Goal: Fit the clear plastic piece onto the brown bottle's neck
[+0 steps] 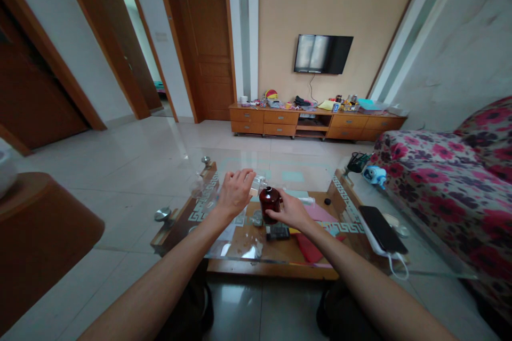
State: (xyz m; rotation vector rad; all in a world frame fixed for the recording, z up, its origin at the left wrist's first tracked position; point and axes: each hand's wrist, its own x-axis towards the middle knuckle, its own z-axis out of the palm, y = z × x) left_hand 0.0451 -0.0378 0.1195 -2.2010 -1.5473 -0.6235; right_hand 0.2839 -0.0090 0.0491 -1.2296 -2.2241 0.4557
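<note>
A small clear bottle (257, 185) is gripped in my left hand (237, 192), tilted so that its narrow end points at the mouth of a brown bottle. Whether the two touch, I cannot tell. My right hand (291, 211) is wrapped round the brown bottle (269, 203) from the right and keeps it roughly upright above the glass table (244, 258). On the right part of the glass lies a small round black cap (327, 201). A white tube (307, 201) is just beyond my right hand.
A black phone (383, 229) on a white power bank with a cable lies at the table's right. Under or on the glass are a dark box (277, 233) and a red sheet (309, 248). A floral sofa (436, 192) stands at the right; a cluttered TV cabinet (280, 117) is behind.
</note>
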